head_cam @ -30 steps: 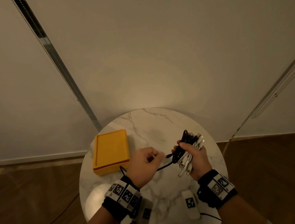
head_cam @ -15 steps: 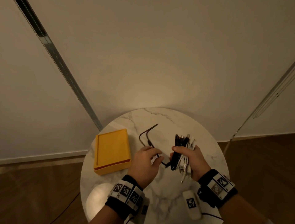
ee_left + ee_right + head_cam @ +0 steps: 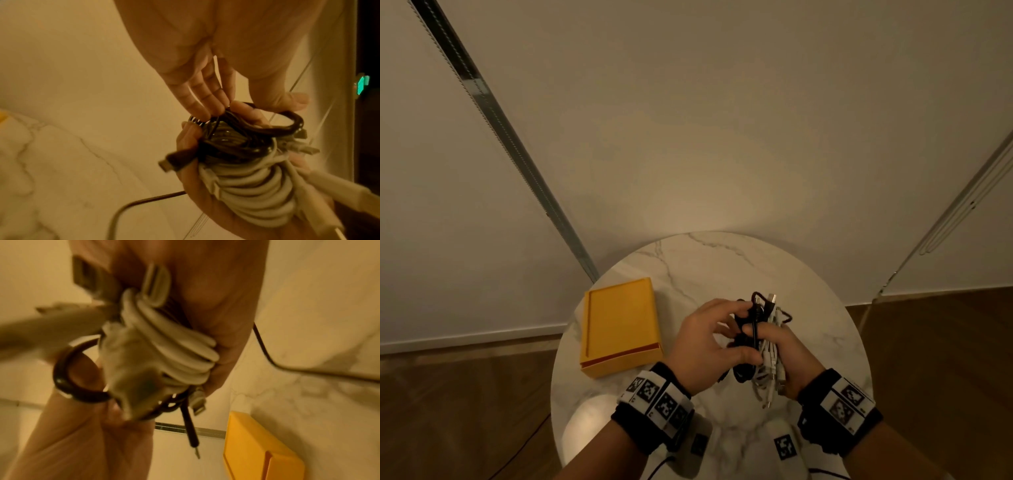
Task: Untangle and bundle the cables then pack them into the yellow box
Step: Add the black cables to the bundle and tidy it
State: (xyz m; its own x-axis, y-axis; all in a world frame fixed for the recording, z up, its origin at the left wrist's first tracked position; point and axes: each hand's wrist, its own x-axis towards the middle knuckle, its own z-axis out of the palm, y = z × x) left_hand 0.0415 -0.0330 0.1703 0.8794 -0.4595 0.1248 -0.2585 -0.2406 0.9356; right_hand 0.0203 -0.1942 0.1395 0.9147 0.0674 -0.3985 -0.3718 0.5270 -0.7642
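Standing over the round marble desk (image 3: 722,267), you have everything gathered near its middle. The yellow box (image 3: 619,322) lies flat on the left part of the desk, closed as far as the head view shows, well apart from your hands and touching nothing else.

Your right hand (image 3: 789,359) is wrapped around the bundle of cables (image 3: 765,346), held above the desk to the right of the box — the fingers curl round the coiled white cables (image 3: 246,183) with the black cable (image 3: 232,151) wound on the far end of the same bundle. Your left hand (image 3: 703,346) sits just beside it on the left, fingertips (image 3: 205,105) pinching a black loop at the far end of the bundle and the thumb on the other side of that loop.

A stretch of black cable (image 3: 287,368) trails free below the bundle over the marble. Several connector ends stick out — a black plug (image 3: 176,160) points left, a thin black jack (image 3: 192,434) hangs toward the box, and pale plugs (image 3: 772,298) poke out at the far end.
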